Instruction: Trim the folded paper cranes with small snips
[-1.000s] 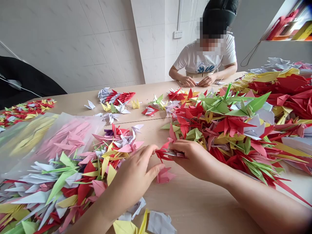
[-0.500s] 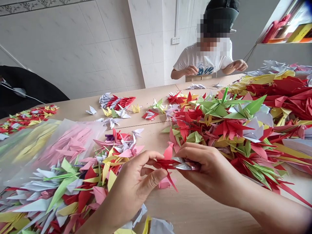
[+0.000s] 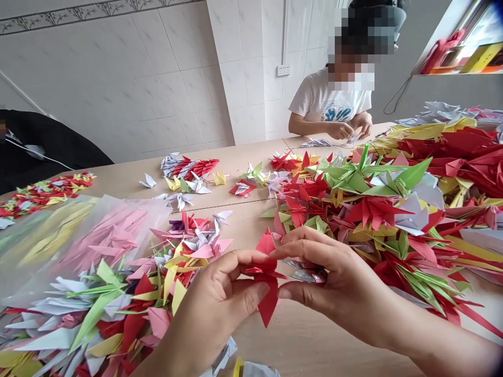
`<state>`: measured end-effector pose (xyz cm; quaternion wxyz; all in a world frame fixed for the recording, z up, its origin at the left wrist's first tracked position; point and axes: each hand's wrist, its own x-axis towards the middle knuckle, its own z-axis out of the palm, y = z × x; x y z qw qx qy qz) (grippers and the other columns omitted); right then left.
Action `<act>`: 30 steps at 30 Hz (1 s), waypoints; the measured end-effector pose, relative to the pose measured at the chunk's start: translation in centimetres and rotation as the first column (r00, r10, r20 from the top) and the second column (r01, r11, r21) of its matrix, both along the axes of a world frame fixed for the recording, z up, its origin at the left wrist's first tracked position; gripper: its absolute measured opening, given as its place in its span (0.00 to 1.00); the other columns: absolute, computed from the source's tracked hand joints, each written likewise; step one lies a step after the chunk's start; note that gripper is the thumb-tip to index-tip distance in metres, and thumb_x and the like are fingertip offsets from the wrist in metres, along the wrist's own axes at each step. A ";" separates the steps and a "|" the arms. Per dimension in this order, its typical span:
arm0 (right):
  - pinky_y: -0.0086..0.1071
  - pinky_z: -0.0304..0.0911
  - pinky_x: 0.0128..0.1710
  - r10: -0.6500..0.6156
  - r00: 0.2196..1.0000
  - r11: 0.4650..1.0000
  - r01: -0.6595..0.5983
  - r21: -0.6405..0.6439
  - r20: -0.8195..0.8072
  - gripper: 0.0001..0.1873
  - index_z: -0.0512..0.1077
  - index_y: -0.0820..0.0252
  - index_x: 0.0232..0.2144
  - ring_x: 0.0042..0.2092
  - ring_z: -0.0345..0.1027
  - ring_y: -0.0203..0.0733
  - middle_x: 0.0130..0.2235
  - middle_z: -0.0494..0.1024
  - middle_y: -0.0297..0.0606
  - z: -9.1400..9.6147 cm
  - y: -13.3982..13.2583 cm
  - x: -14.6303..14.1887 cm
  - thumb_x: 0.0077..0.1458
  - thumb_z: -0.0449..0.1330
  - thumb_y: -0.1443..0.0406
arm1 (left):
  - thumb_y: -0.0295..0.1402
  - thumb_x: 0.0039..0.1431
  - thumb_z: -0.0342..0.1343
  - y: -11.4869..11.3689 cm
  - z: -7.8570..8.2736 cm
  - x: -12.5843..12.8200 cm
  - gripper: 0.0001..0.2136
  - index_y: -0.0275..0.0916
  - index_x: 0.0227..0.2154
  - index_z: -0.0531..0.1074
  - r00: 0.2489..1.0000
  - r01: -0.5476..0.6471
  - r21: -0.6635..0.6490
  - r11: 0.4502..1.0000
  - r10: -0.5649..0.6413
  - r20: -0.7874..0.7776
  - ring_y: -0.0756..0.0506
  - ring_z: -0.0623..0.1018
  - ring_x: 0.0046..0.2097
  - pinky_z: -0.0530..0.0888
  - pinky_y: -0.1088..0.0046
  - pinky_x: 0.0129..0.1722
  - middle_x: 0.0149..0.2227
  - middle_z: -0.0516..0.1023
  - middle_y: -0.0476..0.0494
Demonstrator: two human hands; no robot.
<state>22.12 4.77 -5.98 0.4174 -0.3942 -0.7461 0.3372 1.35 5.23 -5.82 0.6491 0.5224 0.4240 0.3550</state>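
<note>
A red paper crane (image 3: 268, 306) is held up at the centre, its wings spread up and down. My left hand (image 3: 220, 301) pinches it from the left between thumb and fingers. Tucked inside my right hand (image 3: 338, 280) is a pair of small metal snips (image 3: 308, 274), blades pointing left. The fingertips of that hand also meet the crane's right side near the upper wing. Part of the crane's body and the snips' handles are hidden by my fingers.
Heaps of coloured paper cranes lie on the left (image 3: 98, 314) and right (image 3: 377, 204). Plastic bags (image 3: 106, 230) of folded paper lie at left. Strung white and red cranes (image 3: 190, 166) sit further back. A co-worker (image 3: 334, 104) sits across the table; a dark sleeve (image 3: 51, 144) shows at far left.
The red crane's wings have opened out, and the snips have drawn away from it to the right. My right fingertips now touch the crane. The co-worker's hands have come together.
</note>
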 end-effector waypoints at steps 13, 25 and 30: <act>0.25 0.70 0.40 0.063 0.998 0.998 -0.063 0.026 -0.002 0.17 0.75 0.48 0.48 0.45 0.74 0.39 0.46 0.76 0.37 -0.3 -0.4 0.1 0.57 0.67 0.70 | 0.29 0.51 0.71 -1.2 0.2 0.6 0.11 0.48 0.37 0.83 0.985 -0.167 0.076 0.983 0.164 0.051 0.49 0.83 0.30 0.81 0.80 0.30 0.30 0.84 0.51; 0.28 0.68 0.38 0.036 0.999 0.992 -0.039 0.124 0.031 0.08 0.75 0.56 0.41 0.38 0.75 0.38 0.37 0.81 0.37 0.0 -0.4 -0.2 0.59 0.65 0.71 | 0.32 0.58 0.67 -1.4 0.1 0.1 0.11 0.57 0.40 0.81 0.973 -0.117 0.380 0.917 0.183 -0.142 0.51 0.83 0.43 0.79 0.85 0.40 0.43 0.81 0.56; 0.27 0.66 0.35 0.012 1.000 1.000 -0.013 0.028 0.015 0.05 0.75 0.55 0.33 0.34 0.74 0.36 0.33 0.80 0.33 0.6 -0.7 -0.5 0.58 0.64 0.71 | 0.34 0.60 0.65 -1.3 0.5 0.0 0.06 0.54 0.38 0.80 0.908 -0.018 0.602 0.798 0.266 -0.325 0.49 0.78 0.52 0.74 0.80 0.51 0.44 0.80 0.55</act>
